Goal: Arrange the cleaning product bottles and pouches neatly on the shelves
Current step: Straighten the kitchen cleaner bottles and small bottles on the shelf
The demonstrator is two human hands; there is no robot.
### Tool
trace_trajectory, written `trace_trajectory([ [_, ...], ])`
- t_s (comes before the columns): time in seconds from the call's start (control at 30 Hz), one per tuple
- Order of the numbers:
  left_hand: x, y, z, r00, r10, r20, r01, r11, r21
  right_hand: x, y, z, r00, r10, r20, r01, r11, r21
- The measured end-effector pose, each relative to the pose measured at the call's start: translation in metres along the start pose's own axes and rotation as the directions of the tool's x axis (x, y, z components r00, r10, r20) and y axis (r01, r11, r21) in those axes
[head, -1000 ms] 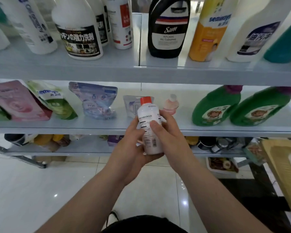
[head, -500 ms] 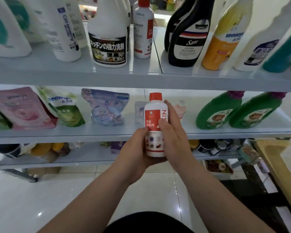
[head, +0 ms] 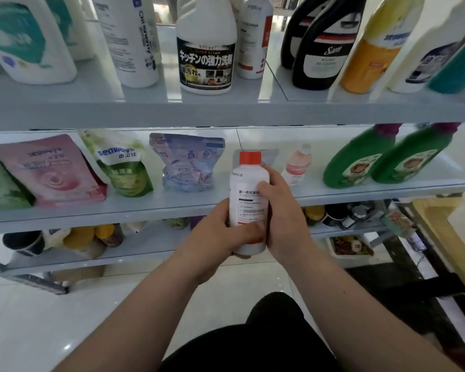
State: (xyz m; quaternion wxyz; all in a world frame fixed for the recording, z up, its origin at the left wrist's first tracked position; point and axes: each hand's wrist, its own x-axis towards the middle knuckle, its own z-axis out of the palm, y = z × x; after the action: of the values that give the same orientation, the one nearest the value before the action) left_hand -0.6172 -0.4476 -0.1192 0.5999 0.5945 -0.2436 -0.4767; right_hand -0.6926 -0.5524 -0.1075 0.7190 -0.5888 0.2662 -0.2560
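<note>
Head view: fingers of the left hand (head: pixel 220 234) and right hand (head: pixel 283 218) clasp the white bottle (head: pixel 249 181), orange cap up.
The bottle hangs upright, off the shelves, before the front edge of the middle shelf (head: pixel 145 210). Advised: turn the label forward, then stand it beside the small pink bottle (head: pixel 297 165).

White bottle (head: pixel 249 183) I hold: smooth plastic, faint sheen. Orange cap (head: pixel 250 157): plastic, semi-matt. Its label (head: pixel 250 208): matt, paper-like. Pink pouch (head: pixel 51 173) and blue pouch (head: pixel 188 162): glossy plastic film, crinkled, catching light. Green bottles (head: pixel 357 162): shiny smooth plastic. Black bottle (head: pixel 322 49) up top: high-gloss plastic. Shelf (head: pixel 91 218): smooth pale grey, painted-metal look, satin finish. Floor (head: pixel 38 331): glossy tile with bright reflections. My dark clothing (head: pixel 253 345): matt cloth. Yellowish board (head: pixel 435 224) at right: wood-like, dull.
</note>
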Motion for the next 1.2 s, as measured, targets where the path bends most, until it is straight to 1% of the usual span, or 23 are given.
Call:
trace_trajectory([
  [0.07,-0.005,-0.004,-0.010,0.999,0.007,0.035,-0.009,0.999,0.052,-0.004,0.008,0.009,1.000,-0.014,0.003,0.014,1.000,-0.021],
  [0.1,-0.006,-0.006,-0.015,0.999,0.021,0.026,-0.023,0.996,0.091,-0.005,0.010,0.011,1.000,-0.017,0.013,0.018,0.999,-0.038],
  [0.17,-0.010,-0.007,-0.022,0.993,0.090,-0.071,-0.071,0.970,0.231,-0.005,0.010,0.012,0.999,-0.026,0.029,0.029,0.996,-0.089],
  [0.23,-0.010,-0.006,-0.026,0.958,0.213,-0.191,-0.118,0.903,0.413,-0.002,0.001,0.012,0.995,-0.104,0.008,0.103,0.976,-0.190],
  [0.27,-0.010,-0.005,-0.028,0.935,0.273,-0.225,-0.134,0.861,0.490,0.002,-0.004,0.010,0.983,-0.181,-0.001,0.173,0.941,-0.290],
  [0.3,-0.008,-0.005,-0.030,0.916,0.320,-0.241,-0.140,0.819,0.557,0.006,-0.008,0.008,0.967,-0.253,0.003,0.232,0.881,-0.412],
  [0.37,-0.005,-0.003,-0.033,0.885,0.390,-0.255,-0.117,0.716,0.688,0.013,-0.015,0.003,0.953,-0.300,0.042,0.260,0.740,-0.621],
  [0.47,-0.001,0.003,-0.033,0.853,0.477,-0.212,-0.102,0.551,0.828,0.023,-0.031,-0.004,0.973,-0.209,0.098,0.208,0.602,-0.771],
  [0.53,0.000,0.007,-0.031,0.863,0.477,-0.165,-0.105,0.490,0.865,0.028,-0.043,-0.006,0.985,-0.132,0.112,0.165,0.513,-0.842],
  [0.57,0.001,0.008,-0.031,0.881,0.448,-0.152,-0.108,0.503,0.857,0.030,-0.047,-0.007,0.985,-0.114,0.133,0.171,0.456,-0.873],
  [0.6,0.001,0.010,-0.030,0.903,0.406,-0.140,-0.118,0.547,0.829,0.032,-0.050,-0.007,0.979,-0.119,0.168,0.202,0.392,-0.897],
  [0.67,-0.002,0.013,-0.032,0.944,0.311,-0.111,-0.144,0.691,0.709,0.034,-0.053,-0.008,0.945,-0.180,0.274,0.316,0.285,-0.905],
  [0.7,-0.004,0.016,-0.034,0.966,0.247,-0.077,-0.148,0.771,0.619,0.034,-0.055,-0.009,0.917,-0.218,0.334,0.384,0.258,-0.887],
  [0.73,-0.005,0.019,-0.037,0.983,0.182,-0.020,-0.145,0.843,0.517,0.035,-0.057,-0.010,0.884,-0.249,0.395,0.453,0.252,-0.855],
  [0.8,-0.006,0.022,-0.042,0.989,0.090,0.121,-0.127,0.929,0.347,0.037,-0.063,-0.011,0.814,-0.288,0.505,0.575,0.269,-0.773],
  [0.87,-0.004,0.024,-0.043,0.981,0.061,0.185,-0.113,0.952,0.284,0.041,-0.069,-0.011,0.758,-0.332,0.562,0.648,0.280,-0.708],
  [0.9,-0.002,0.025,-0.041,0.981,0.055,0.185,-0.109,0.949,0.297,0.042,-0.073,-0.011,0.748,-0.352,0.563,0.659,0.296,-0.691],
  [0.93,-0.001,0.028,-0.038,0.984,0.062,0.165,-0.113,0.941,0.318,0.044,-0.076,-0.011,0.754,-0.361,0.548,0.653,0.324,-0.685],
  [1.0,0.001,0.034,-0.028,0.990,0.118,0.078,-0.139,0.908,0.395,0.048,-0.082,-0.012,0.802,-0.347,0.486,0.595,0.385,-0.706],
  [1.07,0.004,0.042,-0.017,0.982,0.188,-0.035,-0.149,0.864,0.480,0.053,-0.089,-0.014,0.864,-0.323,0.387,0.498,0.427,-0.755],
  [1.13,0.009,0.046,-0.010,0.955,0.277,-0.109,-0.164,0.795,0.584,0.057,-0.095,-0.012,0.910,-0.319,0.266,0.396,0.475,-0.785],
  [1.17,0.013,0.046,-0.009,0.942,0.309,-0.130,-0.169,0.773,0.611,0.058,-0.096,-0.010,0.922,-0.324,0.210,0.361,0.530,-0.768],
  [1.2,0.015,0.048,-0.008,0.932,0.327,-0.158,-0.170,0.776,0.608,0.059,-0.096,-0.008,0.930,-0.333,0.156,0.338,0.608,-0.718],
])
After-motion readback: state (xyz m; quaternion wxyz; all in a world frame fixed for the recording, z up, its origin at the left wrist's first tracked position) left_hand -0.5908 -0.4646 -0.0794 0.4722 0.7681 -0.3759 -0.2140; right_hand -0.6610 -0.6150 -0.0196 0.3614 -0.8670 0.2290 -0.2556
